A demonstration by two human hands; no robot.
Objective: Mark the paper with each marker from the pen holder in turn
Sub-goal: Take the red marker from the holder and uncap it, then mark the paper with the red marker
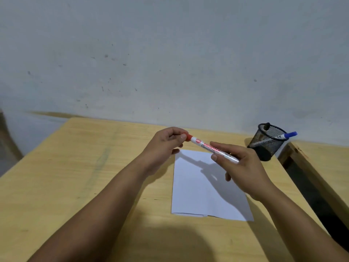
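Observation:
A white marker with red print and a red cap (204, 145) is held level above the far end of the paper (198, 188). My left hand (166, 146) pinches the red cap at the marker's left end. My right hand (243, 169) grips the white barrel at the other end. The white sheet lies flat on the wooden table (79, 176) and shows no marks. A black mesh pen holder (268, 142) stands at the far right of the table. Inside it are a blue-capped marker (289, 135), leaning right, and a dark-capped marker (266, 126).
A pale wall (170, 53) rises right behind the table. To the right of the pen holder the table ends at a dark gap (309, 190), with another wooden surface (328, 157) beyond it.

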